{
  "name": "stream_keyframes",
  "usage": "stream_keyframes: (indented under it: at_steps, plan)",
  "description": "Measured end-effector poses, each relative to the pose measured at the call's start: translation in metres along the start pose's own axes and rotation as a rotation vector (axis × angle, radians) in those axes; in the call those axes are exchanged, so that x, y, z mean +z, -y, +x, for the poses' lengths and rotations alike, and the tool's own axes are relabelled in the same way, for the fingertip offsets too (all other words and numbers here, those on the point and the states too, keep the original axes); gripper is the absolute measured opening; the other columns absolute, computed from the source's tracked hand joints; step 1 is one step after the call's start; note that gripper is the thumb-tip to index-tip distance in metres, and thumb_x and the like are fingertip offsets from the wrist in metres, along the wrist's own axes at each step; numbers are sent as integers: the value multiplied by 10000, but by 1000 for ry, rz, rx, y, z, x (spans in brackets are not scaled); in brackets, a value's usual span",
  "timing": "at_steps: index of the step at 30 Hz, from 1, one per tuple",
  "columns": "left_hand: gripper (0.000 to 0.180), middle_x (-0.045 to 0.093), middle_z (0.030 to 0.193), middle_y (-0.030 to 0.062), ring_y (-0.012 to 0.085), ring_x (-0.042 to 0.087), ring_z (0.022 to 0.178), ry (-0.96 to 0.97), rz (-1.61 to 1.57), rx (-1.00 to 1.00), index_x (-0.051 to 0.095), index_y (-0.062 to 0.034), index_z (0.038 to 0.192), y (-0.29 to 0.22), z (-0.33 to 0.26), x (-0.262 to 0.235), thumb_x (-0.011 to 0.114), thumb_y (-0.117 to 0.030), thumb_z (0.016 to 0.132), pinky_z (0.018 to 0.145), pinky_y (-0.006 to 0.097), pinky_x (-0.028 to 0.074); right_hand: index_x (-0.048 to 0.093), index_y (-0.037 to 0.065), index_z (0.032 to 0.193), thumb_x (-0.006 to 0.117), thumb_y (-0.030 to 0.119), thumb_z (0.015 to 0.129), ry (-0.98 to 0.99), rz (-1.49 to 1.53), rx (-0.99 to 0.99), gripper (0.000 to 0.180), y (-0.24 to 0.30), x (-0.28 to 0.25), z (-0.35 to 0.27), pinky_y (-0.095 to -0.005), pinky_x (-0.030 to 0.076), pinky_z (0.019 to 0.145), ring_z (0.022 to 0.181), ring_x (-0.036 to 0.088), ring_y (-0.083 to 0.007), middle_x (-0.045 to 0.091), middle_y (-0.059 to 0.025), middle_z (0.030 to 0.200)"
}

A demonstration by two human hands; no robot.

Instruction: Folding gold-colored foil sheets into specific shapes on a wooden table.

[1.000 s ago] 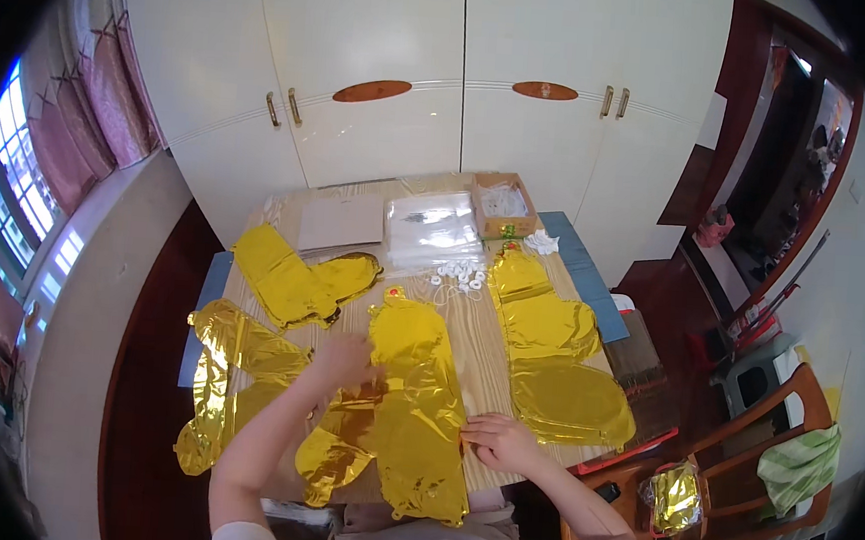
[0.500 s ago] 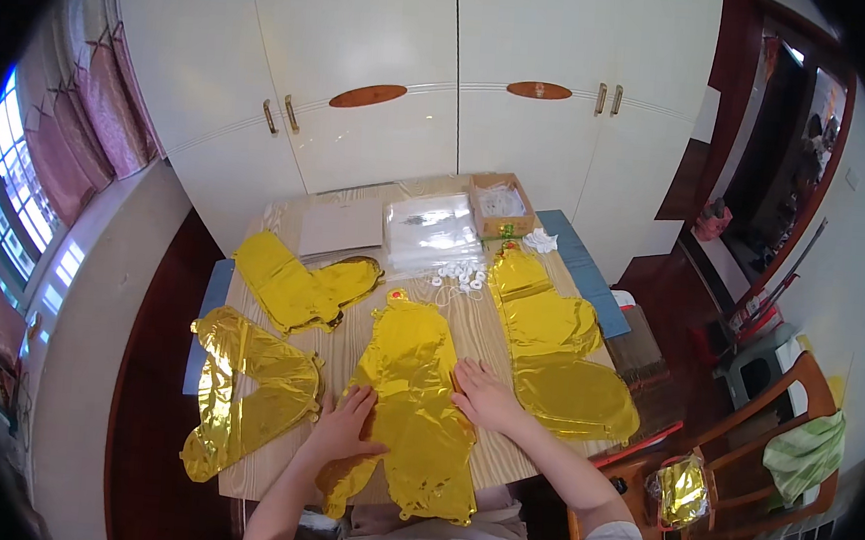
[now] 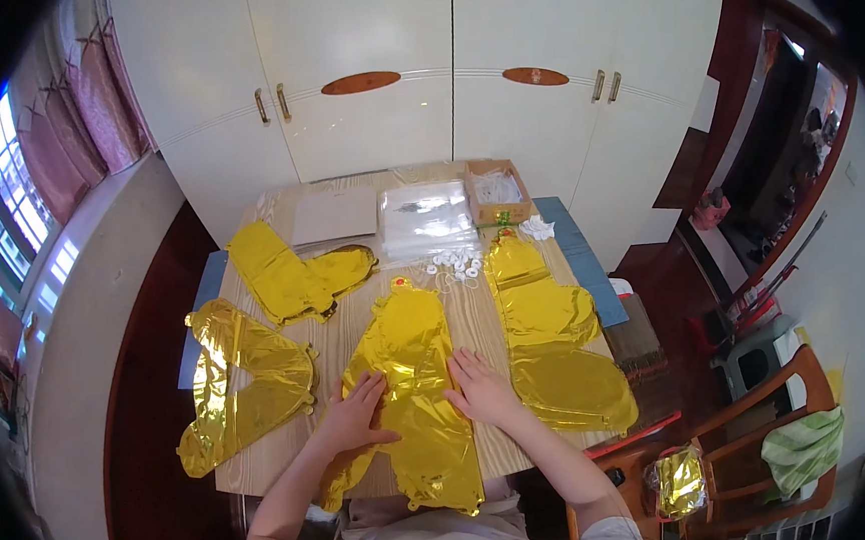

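Observation:
A flat, uninflated gold foil balloon (image 3: 411, 369) lies lengthwise before me, its bottom end reaching the near table edge. My left hand (image 3: 354, 423) rests on its left side, fingers stretched out and thumb pointing inward. Against its right edge lies my right hand (image 3: 481, 387), palm down with the fingers extended. Neither hand grips anything. Left of it is another flat foil balloon (image 3: 262, 414) with a notch. Further back on the left sits a folded stack of gold foil (image 3: 292, 275). More gold foil balloons (image 3: 549, 318) are spread on the right.
Along the back of the wood-grain table (image 3: 238, 467) are a grey-white flat board (image 3: 334, 217), clear plastic bags (image 3: 426, 219), small white rings (image 3: 458, 264), and a cardboard box (image 3: 498, 189). A wooden chair (image 3: 806, 381) with a green cloth (image 3: 803, 446) stands at right.
My left hand has shifted slightly inward and away from me on the balloon. The balloon's lower end has swung a little to the right. My right hand stays at its right edge.

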State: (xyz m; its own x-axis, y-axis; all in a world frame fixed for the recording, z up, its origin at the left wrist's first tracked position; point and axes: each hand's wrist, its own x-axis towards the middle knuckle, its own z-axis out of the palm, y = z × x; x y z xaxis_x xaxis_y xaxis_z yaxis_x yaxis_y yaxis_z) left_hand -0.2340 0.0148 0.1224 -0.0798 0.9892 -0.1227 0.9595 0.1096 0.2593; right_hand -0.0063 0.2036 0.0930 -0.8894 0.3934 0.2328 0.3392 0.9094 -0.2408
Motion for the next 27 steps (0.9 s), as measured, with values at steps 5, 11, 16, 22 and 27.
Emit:
stream_keyframes:
  at_steps: [5,11,16,22,27]
  plan:
    - [1113,256,1566,129,310,175,1470,16,-46,-13,261,-26,1487,-5,-1,-6,717,-655,691,1157,594,64,451,-53,1357,503,410,949,-8,45,-4,619,1,-2,0,-448,246,1161,1387,343,-354,409,-231,1452]
    - [1097,271,1562,110,284,183,1470,11,-45,-5,268,-56,1494,-2,0,-4,708,-662,693,1149,614,77,467,-22,1359,518,394,939,-3,62,-18,593,-3,-1,0,-446,245,1162,1396,330,-347,406,-211,1462]
    - [1055,243,1569,140,316,152,1475,20,-75,-13,260,-41,1493,0,-3,-7,687,-639,737,1164,585,60,473,-4,1360,526,390,935,-4,89,-14,583,-2,0,1,-452,248,1160,1398,327,-350,405,-206,1465]
    - [834,428,1389,220,408,389,1304,-256,-93,-220,425,5,1355,-1,-62,-33,720,-510,770,1062,519,336,471,35,1374,542,375,937,-14,134,-56,559,0,-11,6,-497,237,1156,1392,336,-352,414,-192,1462]
    - [670,501,1165,225,395,493,1081,-309,-45,-630,519,15,1138,-3,-125,-14,765,-456,730,893,501,426,503,114,1365,531,361,948,93,126,-224,485,30,-17,28,-521,235,1151,1391,351,-315,442,-116,1459]
